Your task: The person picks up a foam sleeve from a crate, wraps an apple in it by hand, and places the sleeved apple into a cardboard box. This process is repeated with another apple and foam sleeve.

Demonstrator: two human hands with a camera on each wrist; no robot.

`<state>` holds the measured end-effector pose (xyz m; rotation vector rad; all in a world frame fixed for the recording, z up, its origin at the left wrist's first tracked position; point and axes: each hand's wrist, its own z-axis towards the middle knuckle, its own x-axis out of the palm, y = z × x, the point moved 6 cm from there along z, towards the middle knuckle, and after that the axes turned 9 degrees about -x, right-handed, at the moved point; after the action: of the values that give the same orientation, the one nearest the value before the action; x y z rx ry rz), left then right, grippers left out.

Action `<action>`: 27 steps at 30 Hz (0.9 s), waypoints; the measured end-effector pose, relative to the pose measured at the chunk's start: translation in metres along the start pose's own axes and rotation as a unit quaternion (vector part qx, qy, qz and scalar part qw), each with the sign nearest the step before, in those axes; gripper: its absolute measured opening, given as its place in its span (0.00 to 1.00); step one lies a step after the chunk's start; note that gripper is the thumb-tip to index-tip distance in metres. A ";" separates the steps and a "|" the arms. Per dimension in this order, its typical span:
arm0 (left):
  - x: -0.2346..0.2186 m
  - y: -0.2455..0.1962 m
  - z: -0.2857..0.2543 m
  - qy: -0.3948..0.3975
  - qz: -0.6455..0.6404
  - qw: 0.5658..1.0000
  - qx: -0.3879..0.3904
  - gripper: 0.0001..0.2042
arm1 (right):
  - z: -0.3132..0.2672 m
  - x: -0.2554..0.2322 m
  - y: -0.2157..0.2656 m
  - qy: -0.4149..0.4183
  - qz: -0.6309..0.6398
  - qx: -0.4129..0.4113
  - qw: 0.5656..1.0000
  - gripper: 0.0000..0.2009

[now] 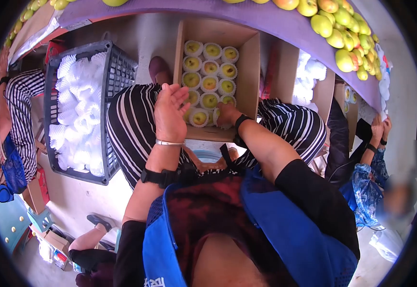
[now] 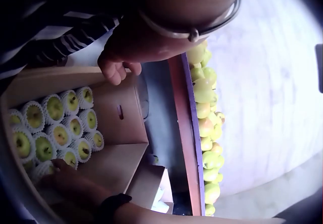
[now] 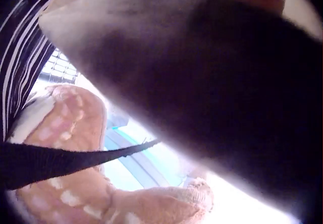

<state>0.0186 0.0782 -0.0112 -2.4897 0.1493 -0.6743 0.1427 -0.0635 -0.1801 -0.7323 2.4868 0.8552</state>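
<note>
in the head view, the cardboard box (image 1: 246, 67) sits in the upper middle of the frame, filled with rows of netted yellow-green pears (image 1: 210, 67). the right hand (image 1: 227, 116) is down in the box's near corner, its fingers curled round a netted pear (image 1: 218, 119) in the bottom row. the left hand (image 1: 169, 112) hangs just left of the box with fingers straight and loose, holding nothing. a dark crate (image 1: 115, 71) of white foam nets (image 1: 77, 110) stands at left, and loose pears (image 1: 347, 28) lie on the purple surface (image 1: 275, 21) along the top edge.

in the left wrist view, the box (image 2: 113, 158) fills the lower left. the left hand's fingers (image 2: 113, 73) hover above its far wall, gently bent and empty, and the other hand (image 2: 65, 181) is pressed in beside the packed fruit (image 2: 55, 128). this view shows the spare bare floor of the box, which the head view hides.

the right wrist view is blurred dark and shows no fingers, so the grip rests on the other two views.

as a judgement: the corner looks tight, so forcing the pear in could bruise it, strip its net or nudge neighbours out of line.
</note>
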 end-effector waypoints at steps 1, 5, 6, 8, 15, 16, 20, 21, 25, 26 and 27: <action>0.000 -0.001 0.000 0.005 -0.003 1.000 0.005 0.20 | 0.001 0.003 0.001 0.008 -0.013 0.012 1.000 0.32; 0.001 -0.009 -0.003 0.006 -0.014 0.999 0.031 0.20 | 0.013 0.007 0.005 0.063 -0.056 0.030 0.996 0.31; 0.001 -0.011 -0.004 -0.001 -0.009 0.999 0.042 0.20 | 0.015 0.006 0.004 0.067 -0.056 0.030 0.996 0.31; 0.000 -0.013 -0.003 -0.008 -0.004 0.999 0.050 0.19 | 0.016 0.005 0.008 0.103 -0.103 -0.018 0.989 0.31; -0.026 -0.012 0.004 -0.049 0.016 0.998 0.040 0.18 | 0.010 -0.005 0.012 0.104 -0.099 -0.030 0.989 0.33; -0.027 -0.011 0.003 -0.053 0.018 0.998 0.039 0.18 | 0.010 0.002 0.007 0.086 -0.100 -0.034 0.991 0.34; -0.018 -0.005 0.001 -0.041 0.020 0.998 0.032 0.18 | 0.016 0.014 0.001 0.039 -0.067 -0.036 0.996 0.35; -0.016 -0.004 0.001 -0.042 0.021 0.999 0.025 0.18 | 0.018 0.015 -0.001 0.038 -0.065 -0.037 0.997 0.35; -0.011 -0.001 0.003 -0.034 0.027 0.999 0.021 0.18 | 0.026 0.025 -0.016 0.085 0.004 -0.050 0.995 0.32; -0.011 -0.001 0.003 -0.034 0.027 0.999 0.021 0.18 | 0.029 0.027 -0.019 0.094 -0.016 -0.047 0.994 0.31; -0.010 -0.001 0.003 -0.030 0.029 0.999 0.020 0.18 | 0.033 0.028 -0.021 0.095 -0.016 -0.047 0.994 0.31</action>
<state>0.0116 0.0823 -0.0171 -2.4542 0.1836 -0.5712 0.1403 -0.0656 -0.2280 -0.9226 2.6075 0.9362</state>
